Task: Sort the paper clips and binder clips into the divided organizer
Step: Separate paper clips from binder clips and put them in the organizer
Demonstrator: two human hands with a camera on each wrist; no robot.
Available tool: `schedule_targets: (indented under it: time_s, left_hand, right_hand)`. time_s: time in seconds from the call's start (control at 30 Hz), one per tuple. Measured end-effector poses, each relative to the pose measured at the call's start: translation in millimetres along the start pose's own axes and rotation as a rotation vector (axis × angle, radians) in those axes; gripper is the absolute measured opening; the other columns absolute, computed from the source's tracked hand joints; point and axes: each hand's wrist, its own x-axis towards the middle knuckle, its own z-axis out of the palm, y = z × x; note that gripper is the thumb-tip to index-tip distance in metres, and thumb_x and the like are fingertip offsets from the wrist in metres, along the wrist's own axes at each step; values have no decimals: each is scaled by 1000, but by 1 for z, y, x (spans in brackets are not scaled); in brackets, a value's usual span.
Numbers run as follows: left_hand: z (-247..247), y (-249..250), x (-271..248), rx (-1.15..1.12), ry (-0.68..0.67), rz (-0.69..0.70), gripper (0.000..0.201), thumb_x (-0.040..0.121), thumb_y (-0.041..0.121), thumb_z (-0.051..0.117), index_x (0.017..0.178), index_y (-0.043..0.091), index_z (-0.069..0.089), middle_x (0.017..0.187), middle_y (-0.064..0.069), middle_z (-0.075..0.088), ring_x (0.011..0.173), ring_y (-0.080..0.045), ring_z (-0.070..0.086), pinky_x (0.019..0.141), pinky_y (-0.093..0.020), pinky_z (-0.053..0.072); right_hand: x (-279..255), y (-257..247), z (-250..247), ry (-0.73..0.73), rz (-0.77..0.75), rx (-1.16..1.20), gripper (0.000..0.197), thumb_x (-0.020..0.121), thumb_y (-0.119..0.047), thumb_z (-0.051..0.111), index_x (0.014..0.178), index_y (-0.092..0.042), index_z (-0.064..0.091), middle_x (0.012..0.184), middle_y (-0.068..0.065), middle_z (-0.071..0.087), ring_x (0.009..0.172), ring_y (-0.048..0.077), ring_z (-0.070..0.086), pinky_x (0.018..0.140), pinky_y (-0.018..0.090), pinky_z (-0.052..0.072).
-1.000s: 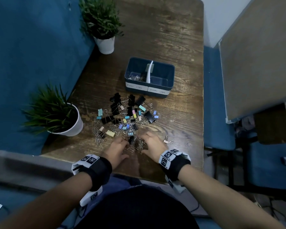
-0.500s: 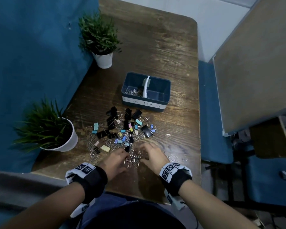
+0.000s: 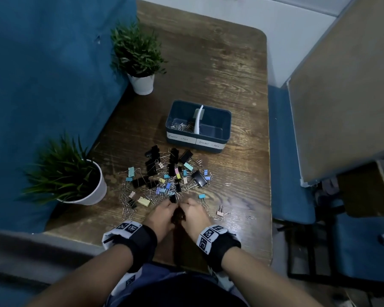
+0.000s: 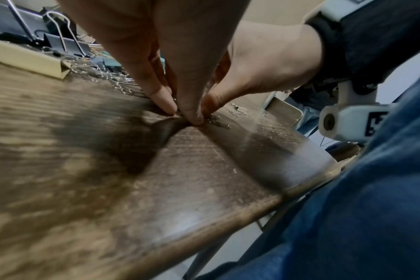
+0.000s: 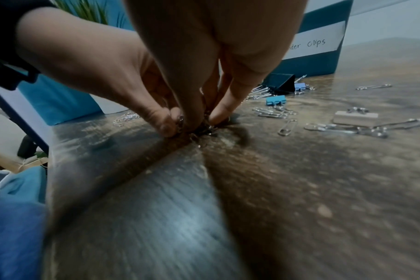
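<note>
Your left hand point(image 3: 162, 214) and right hand point(image 3: 194, 214) meet at the near edge of the pile, fingertips pressed together on the table point(image 3: 242, 89) and pinching a small bunch of paper clips point(image 5: 205, 127) between them; both hands are curled around that bunch, which looks about ready to lift. Just beyond your knuckles lies the main heap: black binder clips point(image 3: 152, 166) and small coloured ones mixed with loose silver paper clips, spread between your hands and the organizer point(image 3: 226, 120). A few strays sit off to your right, including a pale binder clip point(image 3: 220, 212) and a blue one point(image 3: 201, 196). The organizer stands well beyond the heap, its white divider point(image 3: 198, 120) upright; the left compartment, labelled for paper clips, holds a small cluster of them, while the right one, labelled for binder clips, looks bare from here. So I judge the job barely begun: nearly all the paper clips and every binder clip in view remain on the table. Two potted plants point(image 3: 140, 54) stand along the left edge.
</note>
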Motion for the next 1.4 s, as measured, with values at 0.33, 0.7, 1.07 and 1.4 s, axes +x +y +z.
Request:
schedule_targets:
  time_s: [0.33,0.7,1.07,1.4]
  left_hand:
    - [-9,11,3,324,-96,35,30,86,0,44,113,7,53,109,-11,53,101,-29,55,84,-38,45]
    - [-24,3,2,308,-140,36,16,88,4,48,80,17,47,90,-3,53,75,-16,48,65,-27,37]
    - [-99,9,19,-230,322,-136,4,79,11,67,80,8,71,76,-3,69,73,-15,64,74,-22,52]
    - [-184,44,110,-581,560,-284,4,76,12,69,76,9,70,67,0,65,50,1,61,43,0,37]
  right_hand:
    - [-12,-6,-1,-29,41,-149,24,88,1,53,111,-2,59,112,13,57,101,34,60,86,40,51]
    - [-6,0,-16,-78,69,-91,20,92,-5,50,108,-9,61,94,15,66,84,32,64,76,41,57]
    - [20,8,-78,70,205,347,19,80,-20,77,98,-17,72,89,-3,71,77,8,64,77,19,54]
    - [139,-19,-187,377,166,569,13,73,-18,83,75,-21,71,74,-2,73,69,13,71,78,31,59]
